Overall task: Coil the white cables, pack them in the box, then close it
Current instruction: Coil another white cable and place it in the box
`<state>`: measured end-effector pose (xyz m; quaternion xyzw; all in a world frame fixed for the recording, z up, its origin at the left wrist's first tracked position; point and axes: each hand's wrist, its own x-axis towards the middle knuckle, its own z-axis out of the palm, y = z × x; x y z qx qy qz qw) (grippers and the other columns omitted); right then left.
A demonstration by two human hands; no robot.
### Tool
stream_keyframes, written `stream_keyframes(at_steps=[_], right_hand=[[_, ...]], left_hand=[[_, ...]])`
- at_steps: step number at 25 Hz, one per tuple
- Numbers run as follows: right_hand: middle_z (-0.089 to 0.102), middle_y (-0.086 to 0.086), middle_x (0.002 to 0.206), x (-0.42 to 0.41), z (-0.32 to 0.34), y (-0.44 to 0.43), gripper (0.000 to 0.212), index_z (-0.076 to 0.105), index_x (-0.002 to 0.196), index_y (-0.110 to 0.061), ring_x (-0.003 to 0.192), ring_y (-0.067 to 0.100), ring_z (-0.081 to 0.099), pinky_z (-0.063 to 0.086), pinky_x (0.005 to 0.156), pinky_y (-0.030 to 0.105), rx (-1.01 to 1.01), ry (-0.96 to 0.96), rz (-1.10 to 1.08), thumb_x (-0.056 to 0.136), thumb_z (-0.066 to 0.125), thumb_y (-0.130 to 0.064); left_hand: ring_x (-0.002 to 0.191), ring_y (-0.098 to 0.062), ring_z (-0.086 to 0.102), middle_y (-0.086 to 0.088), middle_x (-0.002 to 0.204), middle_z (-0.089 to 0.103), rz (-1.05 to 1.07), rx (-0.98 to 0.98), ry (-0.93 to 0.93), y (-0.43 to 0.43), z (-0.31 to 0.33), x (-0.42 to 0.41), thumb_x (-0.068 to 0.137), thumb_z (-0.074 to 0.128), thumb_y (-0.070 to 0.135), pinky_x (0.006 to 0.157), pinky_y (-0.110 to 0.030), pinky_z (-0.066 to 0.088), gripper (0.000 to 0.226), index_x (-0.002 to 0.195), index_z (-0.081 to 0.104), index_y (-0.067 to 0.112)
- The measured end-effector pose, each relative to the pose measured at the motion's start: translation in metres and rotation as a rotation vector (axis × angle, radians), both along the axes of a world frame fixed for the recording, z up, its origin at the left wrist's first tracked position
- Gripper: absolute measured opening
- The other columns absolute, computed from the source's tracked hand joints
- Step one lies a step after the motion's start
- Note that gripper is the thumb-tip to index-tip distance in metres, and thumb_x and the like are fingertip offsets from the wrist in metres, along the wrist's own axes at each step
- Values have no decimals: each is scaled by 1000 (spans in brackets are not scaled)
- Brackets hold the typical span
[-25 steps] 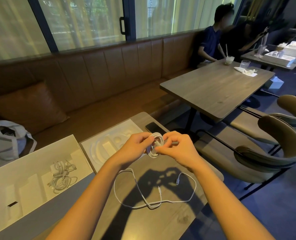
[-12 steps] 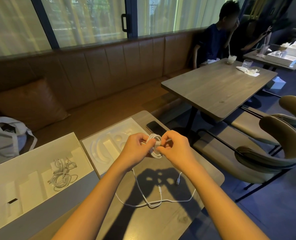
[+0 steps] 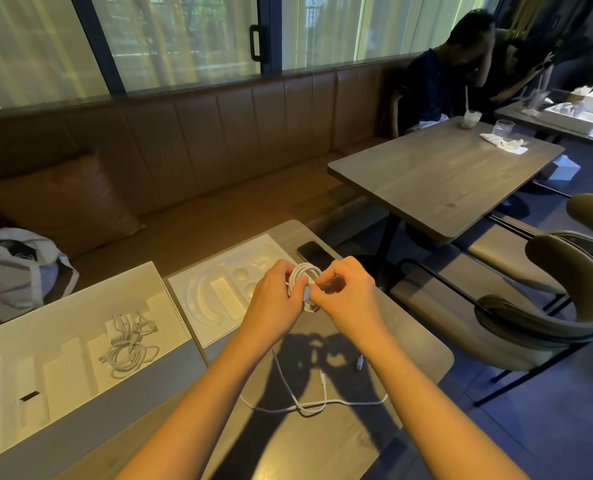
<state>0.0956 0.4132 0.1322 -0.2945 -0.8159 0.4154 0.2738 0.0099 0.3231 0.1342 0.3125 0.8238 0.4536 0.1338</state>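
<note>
A white cable coil (image 3: pixel 305 274) is pinched between my left hand (image 3: pixel 275 296) and my right hand (image 3: pixel 351 293) above the table. Both hands are closed on it. The loose tail of the white cable (image 3: pixel 308 405) hangs down from the coil and lies in a loop on the table, with its plug ends near my right forearm. The open white box (image 3: pixel 7 355) sits at the left, with several coiled white cables (image 3: pixel 128 346) inside. A white moulded tray insert (image 3: pixel 215 296) lies between the box and my hands.
A dark phone (image 3: pixel 314 252) lies on the table just beyond my hands. A white bag (image 3: pixel 18 268) rests on the brown bench at left. Another table (image 3: pixel 440 174) and olive chairs (image 3: pixel 561 299) stand to the right, where people sit at the far end.
More cable has been wound onto the coil, so the loop lying on the table has become shorter. My hands stayed in about the same place.
</note>
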Motion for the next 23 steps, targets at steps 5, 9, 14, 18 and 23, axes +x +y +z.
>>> stream_keyframes(at_steps=[5,9,14,18,23], right_hand=[[45,-6,97,-4,-5,-10,12,58,78,-10,72,1,49,43,57,10,195,60,-3,79,70,-12],[50,0,100,-2,-10,-10,20,60,97,-10,82,-2,51,45,66,5,187,273,-57,81,71,-12],[56,4,104,-5,-11,-7,28,56,101,-17,90,9,60,51,71,11,-71,335,-29,79,73,-14],[61,8,107,-16,-15,-12,23,58,99,-23,93,14,67,57,72,19,-247,327,85,83,68,-11],[64,-3,104,-51,-20,-43,25,60,111,-14,87,6,68,58,72,19,-530,255,202,88,59,-4]], left_hand=[[79,-14,57,3,96,57,65,63,28,0,3,6,93,53,27,66,-18,50,18,107,53,17],[86,-19,64,-6,100,67,-29,168,-177,-3,4,-3,94,51,23,78,-28,58,22,109,64,13],[86,-20,69,-6,98,71,12,247,-342,-9,2,-3,93,53,19,73,-22,58,20,104,70,17],[88,-20,69,-10,101,70,113,274,-451,-21,0,-20,90,58,16,73,-27,59,21,107,68,11],[81,-15,66,-7,95,68,341,357,-461,-64,-13,-53,91,58,12,65,-22,57,14,102,65,11]])
